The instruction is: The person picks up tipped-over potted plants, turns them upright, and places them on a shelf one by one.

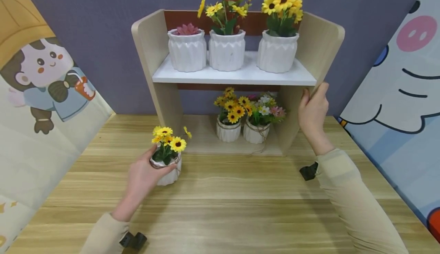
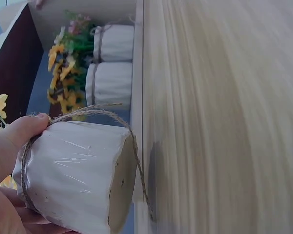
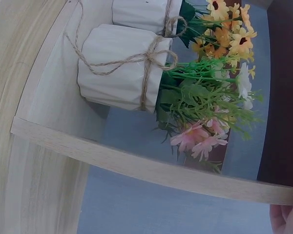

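My left hand (image 1: 146, 172) grips a white flowerpot (image 1: 170, 173) of yellow sunflowers round its upper part, in front of the shelf's left side. In the left wrist view that flowerpot (image 2: 75, 170) shows its underside, tilted up off the table, and a twine tail dangles from its rim. My right hand (image 1: 313, 110) holds the front edge of the right side panel of the wooden shelf (image 1: 317, 46); in the right wrist view its fingers (image 3: 278, 217) show at the panel's edge. On the lower level stand a pot of orange-yellow flowers (image 1: 228, 131) and a twine-tied pot of mixed flowers (image 1: 256, 132).
The white upper board (image 1: 233, 77) bears a pot with a pink succulent (image 1: 187, 53), a pot of mixed yellow flowers (image 1: 227, 53) and a sunflower pot (image 1: 277, 53). A grey wall (image 1: 103, 36) rises behind the wooden table (image 1: 233, 215). Cartoon-printed panels (image 1: 41, 139) flank the table.
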### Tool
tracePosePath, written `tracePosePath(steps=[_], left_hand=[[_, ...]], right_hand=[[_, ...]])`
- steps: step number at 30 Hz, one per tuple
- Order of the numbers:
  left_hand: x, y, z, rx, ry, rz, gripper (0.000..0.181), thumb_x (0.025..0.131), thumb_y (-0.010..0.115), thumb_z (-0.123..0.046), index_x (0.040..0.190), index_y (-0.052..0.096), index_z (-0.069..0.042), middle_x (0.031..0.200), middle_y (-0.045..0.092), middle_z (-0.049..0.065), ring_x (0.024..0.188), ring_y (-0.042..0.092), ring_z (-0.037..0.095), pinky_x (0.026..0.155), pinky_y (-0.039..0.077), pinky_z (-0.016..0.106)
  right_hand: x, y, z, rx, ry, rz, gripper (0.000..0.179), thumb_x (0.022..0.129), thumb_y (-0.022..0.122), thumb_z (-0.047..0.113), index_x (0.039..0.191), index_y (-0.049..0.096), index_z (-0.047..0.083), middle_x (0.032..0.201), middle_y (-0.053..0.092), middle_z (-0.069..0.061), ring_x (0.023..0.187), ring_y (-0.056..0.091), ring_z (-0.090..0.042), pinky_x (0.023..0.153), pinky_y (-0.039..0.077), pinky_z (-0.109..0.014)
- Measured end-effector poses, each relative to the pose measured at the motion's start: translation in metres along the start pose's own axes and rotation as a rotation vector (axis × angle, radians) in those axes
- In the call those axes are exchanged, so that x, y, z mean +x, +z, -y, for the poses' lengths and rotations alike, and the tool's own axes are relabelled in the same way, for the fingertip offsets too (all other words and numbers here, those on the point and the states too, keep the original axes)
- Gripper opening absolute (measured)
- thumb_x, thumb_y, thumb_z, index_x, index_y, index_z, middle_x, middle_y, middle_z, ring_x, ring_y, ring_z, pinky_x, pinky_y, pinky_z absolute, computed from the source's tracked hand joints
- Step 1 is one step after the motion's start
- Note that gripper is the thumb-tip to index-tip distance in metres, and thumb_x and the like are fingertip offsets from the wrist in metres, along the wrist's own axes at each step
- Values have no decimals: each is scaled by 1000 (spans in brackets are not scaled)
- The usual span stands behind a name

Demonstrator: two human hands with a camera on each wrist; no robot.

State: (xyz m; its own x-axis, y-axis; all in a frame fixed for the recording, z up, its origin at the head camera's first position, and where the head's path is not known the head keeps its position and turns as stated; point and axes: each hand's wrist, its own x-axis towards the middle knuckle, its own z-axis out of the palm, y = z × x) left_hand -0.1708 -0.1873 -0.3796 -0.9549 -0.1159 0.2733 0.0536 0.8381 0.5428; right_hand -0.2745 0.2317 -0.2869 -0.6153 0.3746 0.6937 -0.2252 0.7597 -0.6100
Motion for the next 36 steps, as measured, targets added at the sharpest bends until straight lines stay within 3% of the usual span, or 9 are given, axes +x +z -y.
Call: tracePosePath(steps=[10,17,27,36], left_hand=[[8,20,-23,-74,44,4,92,61,78,-50,130,46,2,122,54,27,100,58,41,78,52,48],[18,32,-35,-123,30,15,93,60,79,-49,131,45,0,122,54,25,101,58,40,82,51,47],[31,53,-56,-136,59,24,93,61,78,-49,132,44,0,125,53,22,108,55,37,87,49,47],[51,70,-62,-187,105,-95,81,61,80,-44,125,53,-3,113,62,18,97,60,36,80,51,48]], right_hand=[[-1,1,0,0,7,-6,38,96,39,28,117,34,-3,99,55,-33,90,56,-49,73,46,-57],[-1,1,-1,7,1,-12,38,95,39,30,116,35,-1,97,55,-33,88,56,-48,70,46,-56],[0,1,-2,6,5,-18,37,95,40,29,116,35,-1,98,55,-34,89,55,-49,71,45,-58],[-1,1,-1,0,-5,-23,36,95,40,29,115,35,-1,98,55,-34,90,56,-49,72,45,-57]])
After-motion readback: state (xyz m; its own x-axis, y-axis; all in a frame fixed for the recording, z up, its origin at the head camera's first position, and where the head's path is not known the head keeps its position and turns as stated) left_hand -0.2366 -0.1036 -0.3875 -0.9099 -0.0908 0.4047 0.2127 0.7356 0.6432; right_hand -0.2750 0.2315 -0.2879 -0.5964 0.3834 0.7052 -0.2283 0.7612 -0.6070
